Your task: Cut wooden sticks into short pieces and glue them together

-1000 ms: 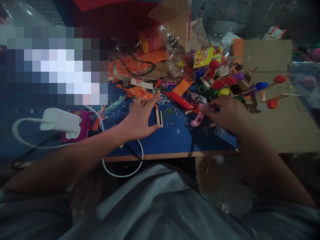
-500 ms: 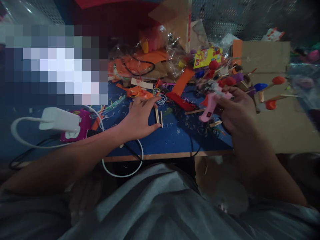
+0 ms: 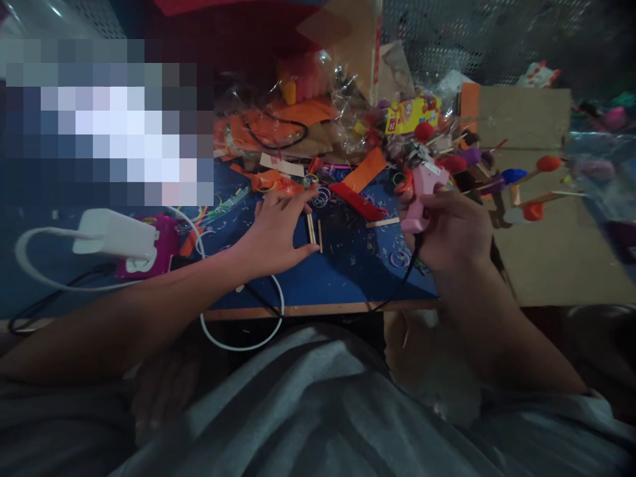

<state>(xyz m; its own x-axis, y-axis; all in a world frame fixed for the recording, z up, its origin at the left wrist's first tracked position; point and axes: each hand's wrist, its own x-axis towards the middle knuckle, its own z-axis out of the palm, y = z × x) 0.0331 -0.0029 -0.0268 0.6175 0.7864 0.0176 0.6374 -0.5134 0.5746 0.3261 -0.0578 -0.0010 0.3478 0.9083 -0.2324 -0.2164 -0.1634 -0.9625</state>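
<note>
Probably light and stiff, the pink plastic gun-shaped tool (image 3: pixel 427 177) suits holding as the right hand (image 3: pixel 460 225) grasps it, around the handle (image 3: pixel 413 217), the left hand (image 3: pixel 278 228) lying spread.

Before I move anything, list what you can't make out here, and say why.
All in the head view:
Far side of the pink tool: turned away, partly hidden by the right hand.
Palm of the left hand: hidden by the back of that hand.
Far end of the black cord: lost past the table edge.
Small print on the yellow pack: too small and blurred.
Upper left area: covered by pixelation.
</note>
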